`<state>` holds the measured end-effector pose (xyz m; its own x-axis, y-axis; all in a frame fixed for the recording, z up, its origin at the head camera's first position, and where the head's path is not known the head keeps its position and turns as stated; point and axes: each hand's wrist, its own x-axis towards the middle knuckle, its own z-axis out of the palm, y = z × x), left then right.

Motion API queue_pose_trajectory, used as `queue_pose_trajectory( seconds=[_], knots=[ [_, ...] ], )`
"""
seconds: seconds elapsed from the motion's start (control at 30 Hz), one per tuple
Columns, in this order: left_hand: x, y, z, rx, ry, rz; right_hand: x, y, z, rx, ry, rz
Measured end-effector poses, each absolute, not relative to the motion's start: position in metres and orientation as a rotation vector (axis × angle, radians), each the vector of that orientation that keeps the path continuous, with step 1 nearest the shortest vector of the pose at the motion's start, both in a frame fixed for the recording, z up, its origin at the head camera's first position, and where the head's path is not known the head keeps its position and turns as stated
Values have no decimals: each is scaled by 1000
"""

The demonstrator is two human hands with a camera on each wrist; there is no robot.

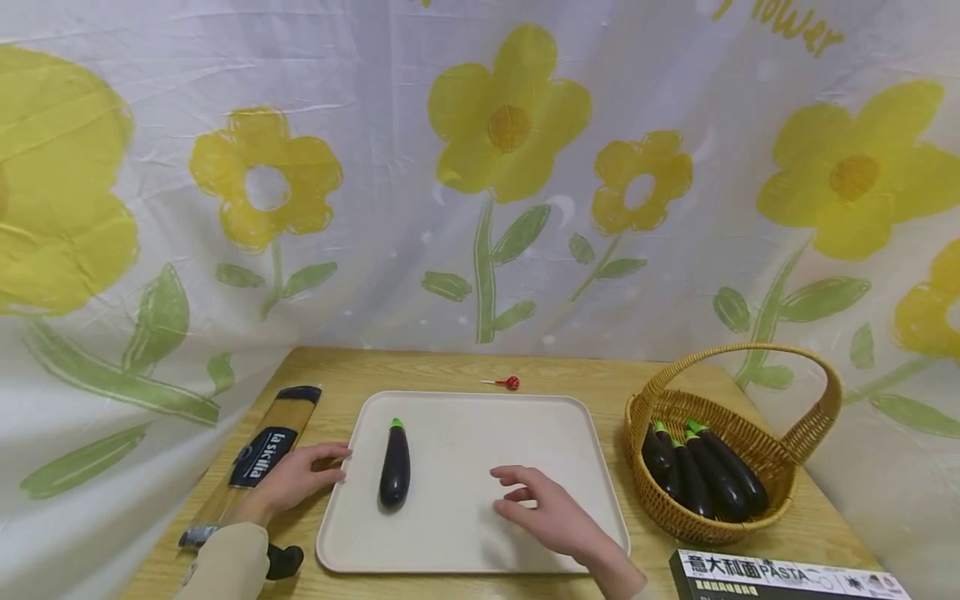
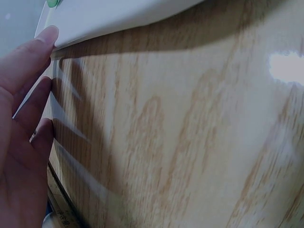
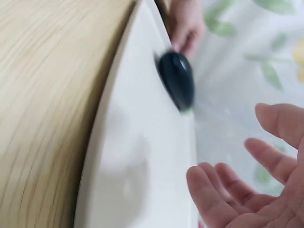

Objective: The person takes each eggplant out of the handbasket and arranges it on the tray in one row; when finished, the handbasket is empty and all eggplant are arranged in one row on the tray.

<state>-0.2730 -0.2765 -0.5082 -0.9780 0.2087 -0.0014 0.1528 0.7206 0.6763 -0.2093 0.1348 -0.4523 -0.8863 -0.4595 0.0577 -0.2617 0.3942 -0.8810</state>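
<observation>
My left hand (image 1: 300, 477) is at the left rim of the white tray (image 1: 480, 533), its fingertips right at the edge. In the left wrist view its thumb (image 2: 47, 35) overlaps the rim while the other fingers point along the table. On the tray's left part lies one dark eggplant (image 1: 394, 467) with a green stem, close to that hand. Over the right half of the tray hovers my right hand (image 1: 543, 510), holding nothing, its fingers loosely bent and spread. The right wrist view also shows this hand (image 3: 247, 190) with a gap between thumb and fingers.
A wicker basket (image 1: 821, 417) with several eggplants (image 1: 723, 471) stands at the right. In front of it is a black pasta box (image 1: 787, 579). A spaghetti pack (image 1: 262, 450) lies left of the tray, and a red lollipop (image 1: 512, 383) behind it. Flowered cloth (image 1: 390, 250) hangs behind the wooden table.
</observation>
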Motion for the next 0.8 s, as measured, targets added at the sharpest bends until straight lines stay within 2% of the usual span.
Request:
queue_pose_trajectory(
  seconds=[0.13, 0.33, 0.53, 0.8],
  knots=[
    [-272, -275, -508, 301, 2851, 1095, -200, 188, -445, -573, 2546, -1482],
    [-270, -274, -508, 289, 2844, 1105, -198, 261, -421, -308, 2658, -1462],
    [-272, -275, -510, 267, 2838, 1101, -214, 319, -405, -201, 2758, -1442],
    [-272, -276, -511, 263, 2826, 1108, -245, 370, -406, -109, 2886, -1237]
  ],
)
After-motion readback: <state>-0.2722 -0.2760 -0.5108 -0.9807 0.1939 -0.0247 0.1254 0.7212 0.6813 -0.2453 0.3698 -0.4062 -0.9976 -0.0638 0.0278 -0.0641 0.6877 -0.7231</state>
